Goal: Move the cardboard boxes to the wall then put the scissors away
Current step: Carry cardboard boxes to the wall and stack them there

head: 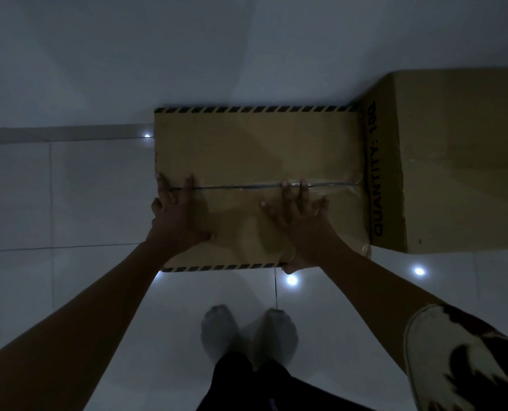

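A brown cardboard box [255, 143] with black-striped edges and a taped seam sits on the floor against the white wall [187, 54]. My left hand [177, 215] presses flat on its top near the left edge, fingers spread. My right hand [301, 221] lies flat on the top right of centre, thumb over the near edge. A taller cardboard box [454, 161] printed "QUANTITY" stands directly to its right, also at the wall. No scissors are in view.
Glossy white floor tiles [69, 203] reflect ceiling lights. My feet in grey socks [247, 333] stand just behind the box. The room is dim. Open floor lies to the left.
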### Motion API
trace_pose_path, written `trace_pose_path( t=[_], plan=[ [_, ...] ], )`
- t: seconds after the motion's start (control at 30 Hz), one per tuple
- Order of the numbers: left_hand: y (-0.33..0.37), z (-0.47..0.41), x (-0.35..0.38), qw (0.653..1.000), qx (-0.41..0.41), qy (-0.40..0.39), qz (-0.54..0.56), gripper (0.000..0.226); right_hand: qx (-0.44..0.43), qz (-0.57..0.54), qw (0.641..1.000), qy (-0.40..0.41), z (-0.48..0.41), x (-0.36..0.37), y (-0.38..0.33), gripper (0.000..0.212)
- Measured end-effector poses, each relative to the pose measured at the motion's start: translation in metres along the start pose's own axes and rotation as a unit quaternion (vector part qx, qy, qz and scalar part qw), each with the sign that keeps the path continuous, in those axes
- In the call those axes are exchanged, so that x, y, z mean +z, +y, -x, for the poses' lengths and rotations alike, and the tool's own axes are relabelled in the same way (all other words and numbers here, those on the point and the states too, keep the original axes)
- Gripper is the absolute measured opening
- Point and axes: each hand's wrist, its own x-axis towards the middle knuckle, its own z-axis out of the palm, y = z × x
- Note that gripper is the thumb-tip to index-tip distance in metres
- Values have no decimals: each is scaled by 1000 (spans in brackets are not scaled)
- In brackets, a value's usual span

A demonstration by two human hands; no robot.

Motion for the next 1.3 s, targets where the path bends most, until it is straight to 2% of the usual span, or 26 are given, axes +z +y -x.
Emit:
trace_pose_path(
  t=[0.17, 0.33, 0.43, 0.53, 0.63, 0.83, 0.93, 1.17, 1.3],
  plan=[
    [-2, -8, 0, 1000, -7, -6, -16, 138, -22, 10, 1000, 5, -2, -1, 5, 146],
    [15, -6, -14, 998, -44, -38, -37, 118, 27, -13, 999, -33, 1, -19, 7, 136],
    [38, 6, -26, 995, -40, -51, -71, 108, 78, -118, 988, -62, 12, -40, 17, 122],
    [77, 23, -43, 991, -23, -87, -102, 99, 114, -199, 973, -18, 31, -79, 31, 96],
    [124, 46, -61, 984, 40, -121, -125, 93, 157, -234, 959, 38, 57, -113, 41, 85],
    [212, 107, -96, 955, 190, -63, -219, 77, 262, -352, 891, 121, 138, -169, 45, 81],
    [243, 144, -117, 947, 225, -68, -219, 77, 312, -405, 845, 158, 184, -189, 38, 78],
    [311, 256, -173, 937, 281, -69, -195, 80, 454, -373, 781, 210, 316, -241, 14, 77],
    [365, 324, -199, 907, 357, -59, -215, 79, 513, -392, 719, 258, 395, -283, 9, 80]
  ],
)
